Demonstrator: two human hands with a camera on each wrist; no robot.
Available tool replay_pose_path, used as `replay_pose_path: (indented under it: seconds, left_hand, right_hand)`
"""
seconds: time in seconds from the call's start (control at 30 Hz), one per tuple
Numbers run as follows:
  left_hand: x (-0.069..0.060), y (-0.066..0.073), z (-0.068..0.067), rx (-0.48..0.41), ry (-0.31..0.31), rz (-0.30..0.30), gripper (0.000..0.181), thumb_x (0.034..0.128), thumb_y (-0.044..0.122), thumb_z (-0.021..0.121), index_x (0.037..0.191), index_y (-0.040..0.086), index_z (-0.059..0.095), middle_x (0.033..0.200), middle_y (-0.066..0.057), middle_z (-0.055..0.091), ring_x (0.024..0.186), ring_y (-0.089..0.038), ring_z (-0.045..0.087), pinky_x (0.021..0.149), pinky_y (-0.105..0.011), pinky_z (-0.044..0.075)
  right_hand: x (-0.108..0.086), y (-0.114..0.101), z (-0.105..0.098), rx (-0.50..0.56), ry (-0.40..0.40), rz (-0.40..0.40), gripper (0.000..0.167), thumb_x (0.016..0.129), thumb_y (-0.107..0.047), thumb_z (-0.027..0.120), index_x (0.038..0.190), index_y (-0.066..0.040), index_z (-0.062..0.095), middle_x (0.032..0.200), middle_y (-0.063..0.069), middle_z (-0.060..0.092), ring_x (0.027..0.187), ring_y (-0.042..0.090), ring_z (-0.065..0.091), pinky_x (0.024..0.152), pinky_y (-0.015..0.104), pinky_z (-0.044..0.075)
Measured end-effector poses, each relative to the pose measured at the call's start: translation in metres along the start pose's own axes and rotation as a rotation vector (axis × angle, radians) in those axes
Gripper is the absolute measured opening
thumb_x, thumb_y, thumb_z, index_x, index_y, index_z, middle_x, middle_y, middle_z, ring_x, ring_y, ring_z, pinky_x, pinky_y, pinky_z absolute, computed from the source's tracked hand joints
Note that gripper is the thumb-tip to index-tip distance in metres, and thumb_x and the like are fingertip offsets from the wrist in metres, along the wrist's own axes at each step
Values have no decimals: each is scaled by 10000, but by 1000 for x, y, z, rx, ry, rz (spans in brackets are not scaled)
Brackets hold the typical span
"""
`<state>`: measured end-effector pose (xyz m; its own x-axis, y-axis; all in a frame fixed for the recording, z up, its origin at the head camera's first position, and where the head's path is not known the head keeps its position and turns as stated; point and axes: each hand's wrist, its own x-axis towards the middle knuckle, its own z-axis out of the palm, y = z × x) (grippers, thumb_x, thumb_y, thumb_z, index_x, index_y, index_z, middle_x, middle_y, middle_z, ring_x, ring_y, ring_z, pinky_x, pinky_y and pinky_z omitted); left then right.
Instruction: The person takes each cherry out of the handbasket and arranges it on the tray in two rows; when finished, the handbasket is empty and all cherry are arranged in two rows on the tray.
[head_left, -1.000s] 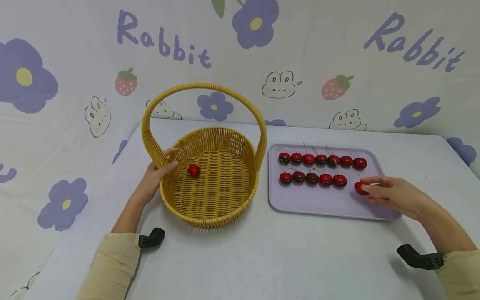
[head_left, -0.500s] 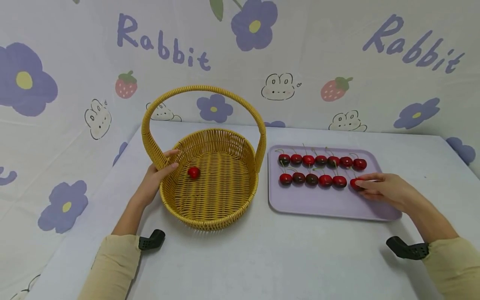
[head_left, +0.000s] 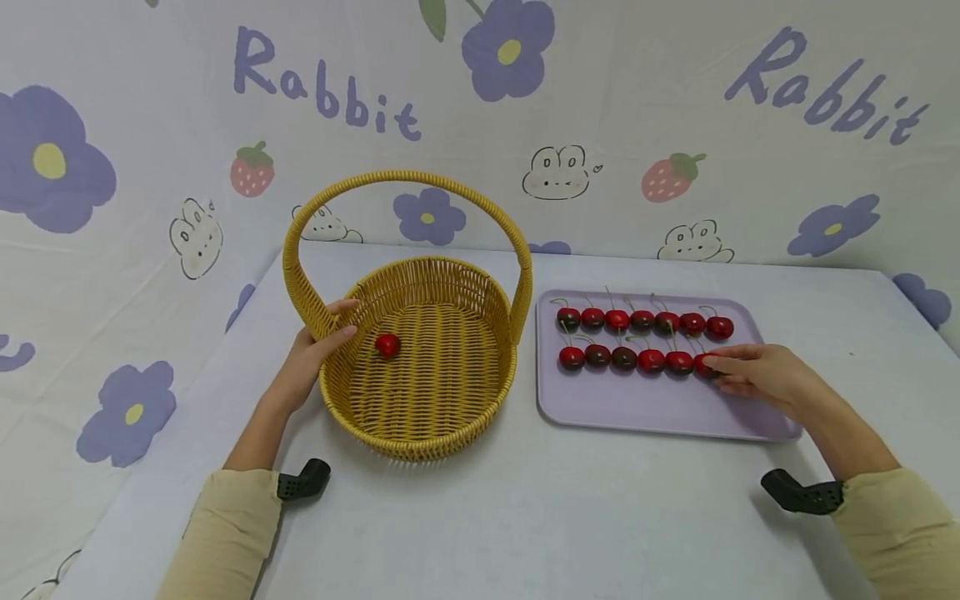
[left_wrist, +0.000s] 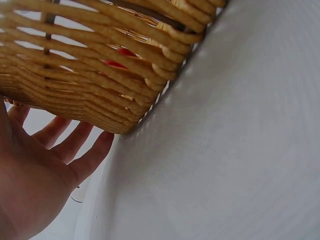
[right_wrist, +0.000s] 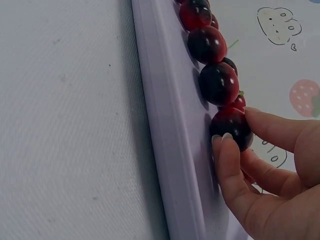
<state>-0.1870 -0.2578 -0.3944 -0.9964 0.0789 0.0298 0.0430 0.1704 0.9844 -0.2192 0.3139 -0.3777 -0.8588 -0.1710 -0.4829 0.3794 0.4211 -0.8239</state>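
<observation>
My right hand (head_left: 776, 375) pinches a dark red cherry (right_wrist: 231, 129) between thumb and fingers, at the right end of the front row on a lilac tray (head_left: 637, 408). This cherry sits close beside its neighbour (right_wrist: 219, 83) in that row. A back row of several stemmed cherries (head_left: 617, 319) lies behind. My left hand (head_left: 303, 362) holds the left side of a yellow wicker basket (head_left: 416, 450) near the handle's foot, with the thumb over the rim. In the left wrist view its fingers (left_wrist: 92, 152) lie against the outer weave. One red cherry (head_left: 387, 345) lies inside the basket.
The basket's tall arched handle (head_left: 408, 177) rises over its opening. Tray and basket stand side by side on a white table (head_left: 570, 517). A patterned cloth (head_left: 465, 125) hangs behind the table. Black wrist mounts (head_left: 802, 492) sit at both cuffs.
My right hand has moved left with its cherry, bringing it up close to the end of the front row. The left hand and basket stay in place.
</observation>
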Motion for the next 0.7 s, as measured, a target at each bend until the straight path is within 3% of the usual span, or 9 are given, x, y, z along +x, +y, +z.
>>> replay_pose_path:
  seconds: [0.7]
  left_hand:
    - [0,1,1,2,-3,0,521,977,236,513,1446,59,373,1505,-110,316,1380,-261,268,1106,-467,192]
  right_hand:
    - [3,2,0,51,9,7,555,986,-203,534,1372,144,339,923,-64,593,796,75,620,769,233,523]
